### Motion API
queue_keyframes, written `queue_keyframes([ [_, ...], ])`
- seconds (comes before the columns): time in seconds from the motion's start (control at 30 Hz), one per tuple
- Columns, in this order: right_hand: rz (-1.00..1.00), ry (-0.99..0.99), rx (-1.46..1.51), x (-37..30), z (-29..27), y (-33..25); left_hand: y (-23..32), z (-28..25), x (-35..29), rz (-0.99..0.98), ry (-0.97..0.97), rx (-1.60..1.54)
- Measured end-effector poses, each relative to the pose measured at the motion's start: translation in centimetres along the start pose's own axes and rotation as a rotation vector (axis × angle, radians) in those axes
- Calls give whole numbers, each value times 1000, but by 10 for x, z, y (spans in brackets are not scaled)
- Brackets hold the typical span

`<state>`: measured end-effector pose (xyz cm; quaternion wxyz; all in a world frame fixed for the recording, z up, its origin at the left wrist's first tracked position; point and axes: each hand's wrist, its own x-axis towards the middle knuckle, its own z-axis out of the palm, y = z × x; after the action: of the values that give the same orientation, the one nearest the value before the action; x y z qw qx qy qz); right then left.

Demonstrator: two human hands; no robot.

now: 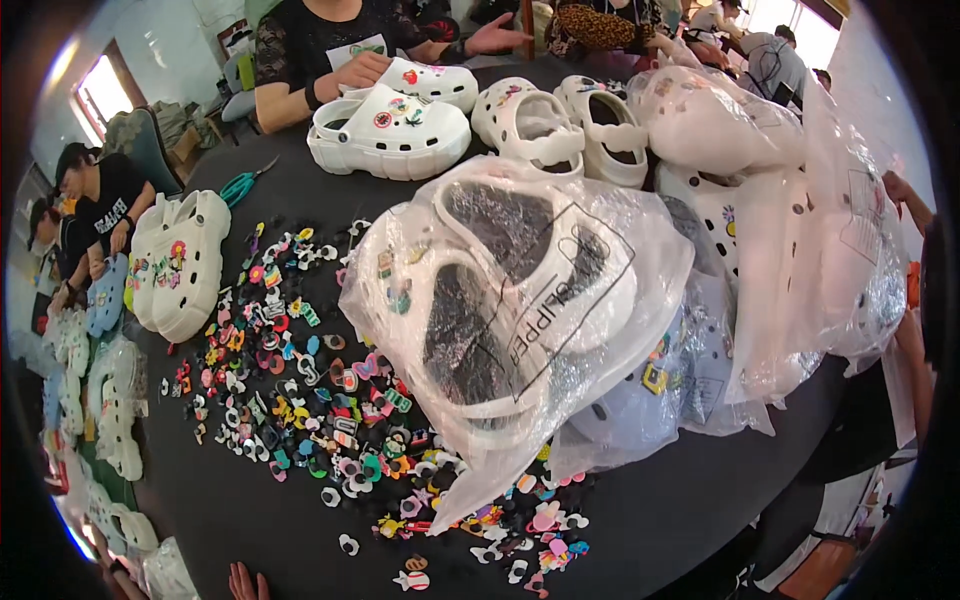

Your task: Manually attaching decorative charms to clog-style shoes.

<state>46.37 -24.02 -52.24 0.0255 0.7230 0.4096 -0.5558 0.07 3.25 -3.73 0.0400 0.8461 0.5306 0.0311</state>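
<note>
My left hand [247, 583] shows only its fingers at the lower edge, stretched out and holding nothing. It rests by the near edge of the black round table [270, 530]. My right hand is out of sight. In the middle, a clear plastic bag [600, 330] wraps a pair of white clogs [505, 300] with dark insoles; no hand touches it. Beside and partly under it spread many colourful shoe charms [300, 390]. A few lie nearer me, among them a baseball charm [416, 581].
More bagged clogs [770, 260] pile up at the right. White clogs with charms [390, 135] line the far side, where a person [330, 50] sits. Cream clogs [180, 265] and teal-handled scissors [245, 183] lie at the left. Other people work behind; another person's arm [908, 370] shows at the right.
</note>
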Motion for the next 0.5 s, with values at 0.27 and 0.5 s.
queue_keyframes([
  [0.27,-53,49,-68,23,-37,-8,-3,1,-6,-23,-14,-29],
  [0.5,-183,85,-137,73,-62,-65,-13,1,-4,-56,-6,-40],
])
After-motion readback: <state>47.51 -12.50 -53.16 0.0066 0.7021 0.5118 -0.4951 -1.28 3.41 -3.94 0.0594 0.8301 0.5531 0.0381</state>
